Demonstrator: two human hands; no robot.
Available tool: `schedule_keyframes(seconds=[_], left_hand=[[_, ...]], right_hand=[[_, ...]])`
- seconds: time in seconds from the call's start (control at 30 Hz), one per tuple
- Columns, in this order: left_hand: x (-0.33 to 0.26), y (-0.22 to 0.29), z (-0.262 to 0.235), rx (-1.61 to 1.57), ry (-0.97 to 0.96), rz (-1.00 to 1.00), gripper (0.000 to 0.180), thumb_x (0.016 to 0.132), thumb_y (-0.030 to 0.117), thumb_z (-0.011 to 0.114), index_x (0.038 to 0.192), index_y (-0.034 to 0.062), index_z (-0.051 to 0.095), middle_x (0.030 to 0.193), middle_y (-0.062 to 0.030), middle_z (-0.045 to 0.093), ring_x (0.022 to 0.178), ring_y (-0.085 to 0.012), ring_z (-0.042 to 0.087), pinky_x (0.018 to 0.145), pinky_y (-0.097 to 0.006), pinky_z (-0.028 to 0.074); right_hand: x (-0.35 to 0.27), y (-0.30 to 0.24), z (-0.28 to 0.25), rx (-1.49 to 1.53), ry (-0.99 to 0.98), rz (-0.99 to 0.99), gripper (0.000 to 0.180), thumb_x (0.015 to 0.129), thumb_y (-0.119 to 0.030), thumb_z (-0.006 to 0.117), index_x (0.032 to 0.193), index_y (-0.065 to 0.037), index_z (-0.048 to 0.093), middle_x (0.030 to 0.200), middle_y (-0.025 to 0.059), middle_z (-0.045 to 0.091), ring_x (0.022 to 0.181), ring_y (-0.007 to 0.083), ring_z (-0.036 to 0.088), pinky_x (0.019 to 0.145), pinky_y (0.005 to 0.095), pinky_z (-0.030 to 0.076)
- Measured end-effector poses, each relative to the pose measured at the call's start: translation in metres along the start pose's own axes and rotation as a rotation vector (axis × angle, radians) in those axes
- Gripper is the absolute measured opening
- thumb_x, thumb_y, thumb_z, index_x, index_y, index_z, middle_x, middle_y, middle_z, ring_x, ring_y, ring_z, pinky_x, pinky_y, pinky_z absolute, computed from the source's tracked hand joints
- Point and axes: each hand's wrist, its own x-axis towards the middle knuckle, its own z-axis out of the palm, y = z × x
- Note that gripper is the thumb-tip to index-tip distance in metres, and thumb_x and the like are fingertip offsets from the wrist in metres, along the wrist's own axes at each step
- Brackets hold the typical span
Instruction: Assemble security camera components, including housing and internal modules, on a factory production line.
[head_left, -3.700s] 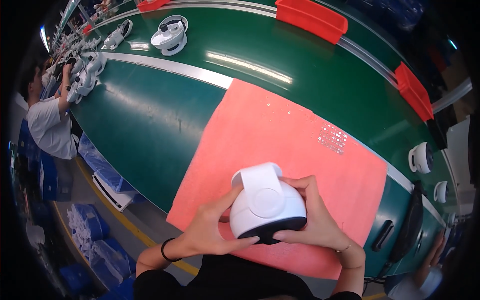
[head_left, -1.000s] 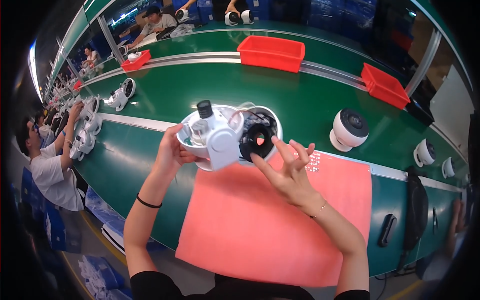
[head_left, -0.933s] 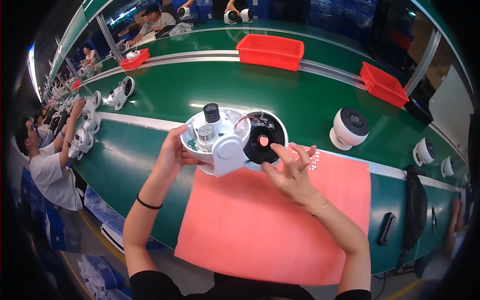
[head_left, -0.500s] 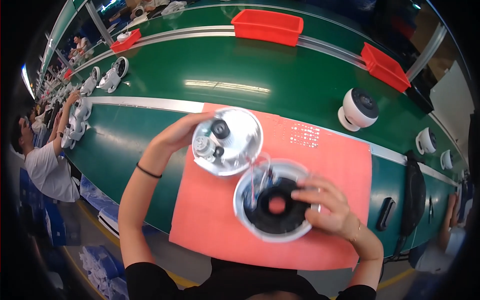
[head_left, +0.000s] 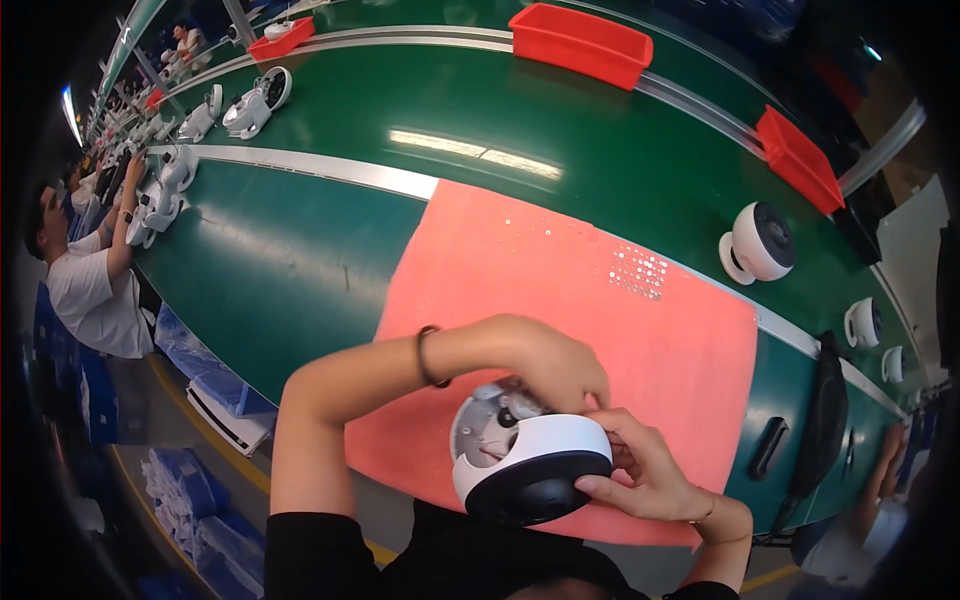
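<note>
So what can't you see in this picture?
Head view:
- Inside of the white round housing: covered by the left hand and right hand.
- Tiny silver parts on the pink mat: too small to tell.
- Person at the right edge: cut off by the dark rim.
</note>
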Motion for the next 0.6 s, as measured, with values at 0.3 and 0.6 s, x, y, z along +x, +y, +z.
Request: schedule_keyframes(seconds=[0.3, 0.6], left_hand=[[-0.055, 0.008, 0.162, -0.719, 1.593, -0.218, 0.026, 0.082, 0.018, 0.057, 0.095, -0.0052, 0.057, 0.085, -0.0152, 0.064, 0.084, -0.0193, 0.064, 0.078, -0.029, 0.048], [-0.038, 0.058, 0.172, -0.552, 1.528, -0.510, 0.045, 0.061, 0.031, 0.079, 0.086, -0.0024, 0.061, 0.073, -0.0129, 0.064, 0.068, -0.0197, 0.065, 0.062, -0.027, 0.050]], right_hand=[[0.013, 0.013, -0.004, 0.298, 0.045, 0.177, 0.030, 0.085, -0.010, 0.059, 0.106, -0.002, 0.038, 0.101, 0.0084, 0.052, 0.091, 0.0091, 0.054, 0.073, 0.0244, 0.049], [0.017, 0.009, -0.005, 0.107, 0.055, 0.139, 0.028, 0.080, -0.008, 0.064, 0.097, -0.002, 0.042, 0.088, 0.0061, 0.055, 0.082, 0.0087, 0.055, 0.069, 0.0255, 0.049]])
